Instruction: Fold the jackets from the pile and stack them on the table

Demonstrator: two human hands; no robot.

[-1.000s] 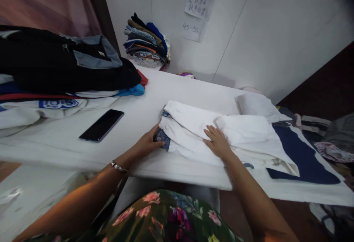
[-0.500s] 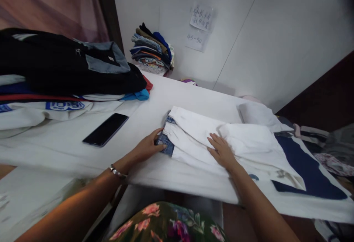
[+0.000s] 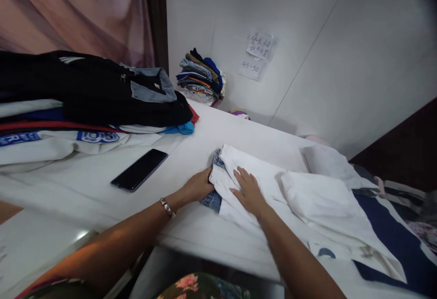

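White folded garments, apparently trousers (image 3: 251, 160), lie in front of me, with a blue denim garment (image 3: 212, 200) showing at their left end. My left hand (image 3: 200, 185) is at this end, closed on the denim edge, its fingertips hidden in the fold beneath the white cloth. Flat on top of the white cloth, just to the right, rests my right hand (image 3: 250, 192), fingers spread and holding nothing. A further folded white piece (image 3: 317, 194) covers the right part of the layer.
Left of my hands a black phone (image 3: 139, 170) lies on the white table (image 3: 184, 235). Behind it rises a heap of clothes (image 3: 119, 103). A folded clothes stack (image 3: 201, 78) stands by the wall. At right are a white bundle (image 3: 329, 164) and navy cloth (image 3: 382, 226).
My right hand has slid left over the white cloth, closer to my left hand. The left fingers have pushed deeper into the fold at the denim end. The view has shifted slightly.
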